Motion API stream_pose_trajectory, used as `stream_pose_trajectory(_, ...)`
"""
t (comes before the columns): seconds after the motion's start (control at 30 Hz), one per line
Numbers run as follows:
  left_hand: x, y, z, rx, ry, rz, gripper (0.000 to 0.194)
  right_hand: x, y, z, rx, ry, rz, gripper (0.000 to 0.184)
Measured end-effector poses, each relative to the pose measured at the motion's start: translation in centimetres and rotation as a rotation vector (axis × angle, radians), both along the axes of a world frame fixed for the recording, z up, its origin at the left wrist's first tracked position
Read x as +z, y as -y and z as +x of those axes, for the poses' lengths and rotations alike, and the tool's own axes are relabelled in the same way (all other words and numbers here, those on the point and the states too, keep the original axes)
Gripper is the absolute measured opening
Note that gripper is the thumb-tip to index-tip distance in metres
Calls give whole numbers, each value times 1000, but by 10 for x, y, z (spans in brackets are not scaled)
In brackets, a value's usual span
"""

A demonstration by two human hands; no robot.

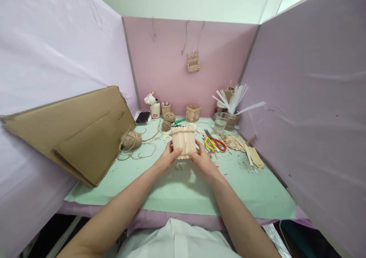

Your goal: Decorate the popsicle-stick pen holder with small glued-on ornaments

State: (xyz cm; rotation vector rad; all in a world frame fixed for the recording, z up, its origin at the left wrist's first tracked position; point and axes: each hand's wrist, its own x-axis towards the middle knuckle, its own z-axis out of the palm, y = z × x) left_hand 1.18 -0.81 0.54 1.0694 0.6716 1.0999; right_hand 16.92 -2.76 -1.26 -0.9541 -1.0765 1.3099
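Both hands hold a craft-stick box (183, 141) above the middle of the table, its row of upright pale sticks facing me and twine running along the top and bottom edges. My left hand (169, 155) grips its lower left side, thumb on the front. On the lower right side, my right hand (201, 157) does the same. The fingers behind the box are partly hidden. Just right of it lie scissors (215, 141) with one yellow and one red handle. Left of my hands rests a ball of twine (131, 140) with loose strands.
Cardboard sheets (85, 136) lean at the left. Loose craft sticks (254, 155) lie at the right, near a clear plastic cup (220, 122) and white strips (233, 98). A small woven-looking basket (193, 113) stands behind. A stick-built piece (193, 62) hangs from a wire.
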Motion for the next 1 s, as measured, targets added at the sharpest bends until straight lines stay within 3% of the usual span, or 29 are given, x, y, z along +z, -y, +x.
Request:
stream_pose_trajectory(0.4,-19,-10,-1,41,-29,67,76,18,11,-4,-47,124,58,88)
stream_pose_trajectory(0.63,-8,-5,-2,4,-39,34,67,14,9,-7,-58,93,51,87)
stream_pose_trajectory(0.83,-4,-4,-2,21,-31,-46,55,10,8,-8,-163,133,100,99)
stream_pose_trajectory(1.0,5,-3,-6,29,64,-81,48,-3,-2,-2,-132,-19,139,82)
